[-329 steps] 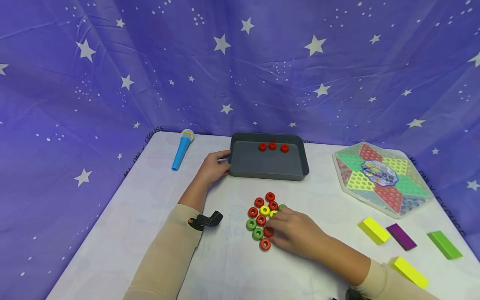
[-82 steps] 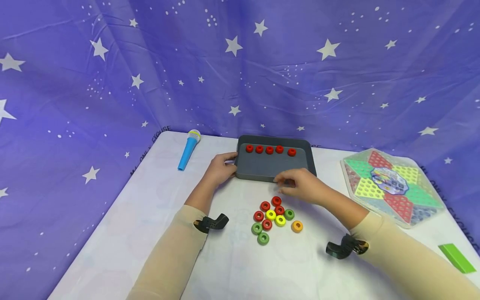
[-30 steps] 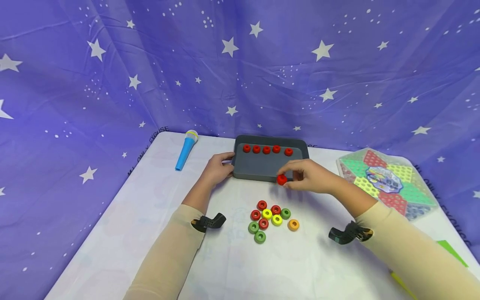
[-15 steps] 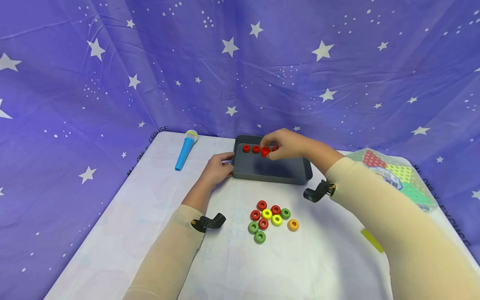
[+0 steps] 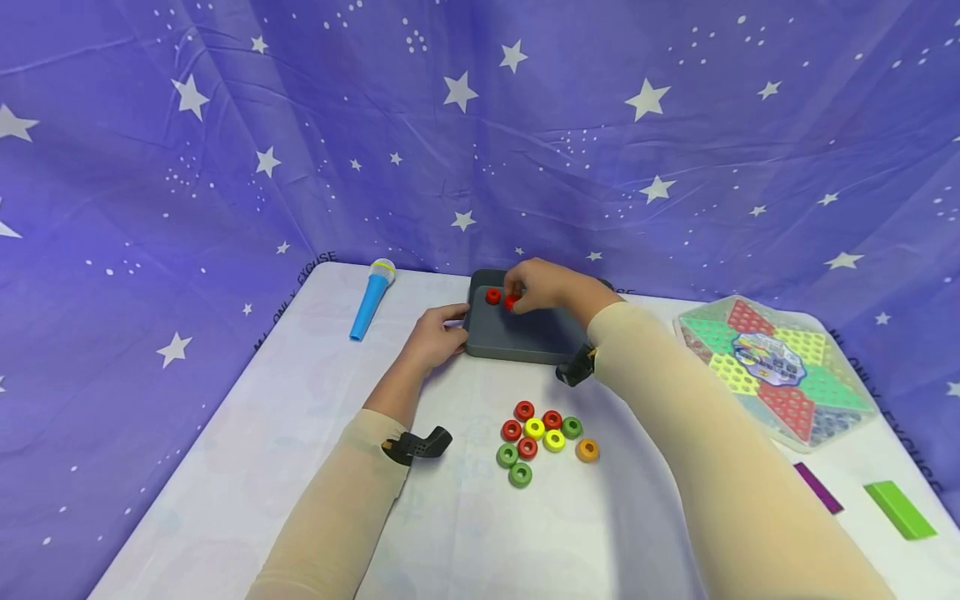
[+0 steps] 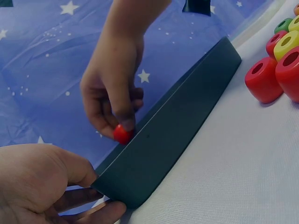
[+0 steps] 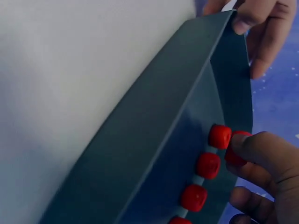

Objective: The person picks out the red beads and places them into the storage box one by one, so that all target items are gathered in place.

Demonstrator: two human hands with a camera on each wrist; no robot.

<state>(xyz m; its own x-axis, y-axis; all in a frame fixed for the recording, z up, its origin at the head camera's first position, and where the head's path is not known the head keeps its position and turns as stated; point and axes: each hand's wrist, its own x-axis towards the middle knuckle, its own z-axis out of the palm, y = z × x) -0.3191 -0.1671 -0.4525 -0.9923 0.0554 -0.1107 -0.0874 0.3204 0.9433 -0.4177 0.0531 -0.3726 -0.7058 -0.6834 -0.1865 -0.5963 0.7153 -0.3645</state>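
Observation:
A dark grey tray sits at the back of the table. My left hand grips its left wall, thumb over the rim in the right wrist view. My right hand reaches into the tray and pinches a red bead between thumb and fingers. That bead is beside a row of red beads along the tray's far side. In the head view the hand hides most of the row, with one red bead showing at its left end.
In front of the tray lie loose red, yellow, green and orange beads. A toy microphone lies at left. On the right are a Chinese checkers board, a purple block and a green block.
The red row grew from three to several. My right hand took another red bead from the loose group, lifted it over the tray's front wall and moved it left along the row. My left hand stayed.

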